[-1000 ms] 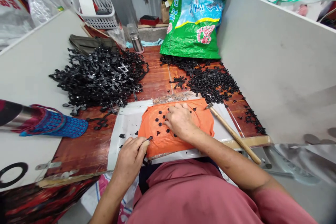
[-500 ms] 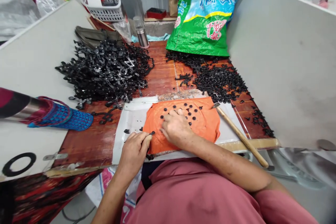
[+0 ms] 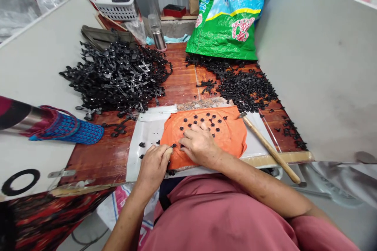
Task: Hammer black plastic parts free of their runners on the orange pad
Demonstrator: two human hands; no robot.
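Note:
My left hand (image 3: 155,164) is closed, thumb against fingers, on a small black plastic strap whose round end (image 3: 174,146) sticks out past the thumb. Close beside it, my right hand (image 3: 202,145) is pinched over the orange cloth (image 3: 231,141). A small dark piece, which looks like a black stud (image 3: 182,147), shows at its fingertips. Several round black studs (image 3: 208,114) stand spread on the cloth, some hidden behind the right hand. A few black pieces (image 3: 142,145) lie on the white sheet (image 3: 150,125) left of the cloth.
A hammer (image 3: 269,147) lies right of the cloth. Behind are a large heap of black linked straps (image 3: 118,74) and a pile of black studs (image 3: 250,88) below a green bag (image 3: 222,39). A bottle in a blue net (image 3: 76,127) lies left. Grey panels (image 3: 318,66) flank the table.
Both hands stay over the cloth's near left part. The strap end has shifted slightly up and right. A dark piece now shows at my right fingertips.

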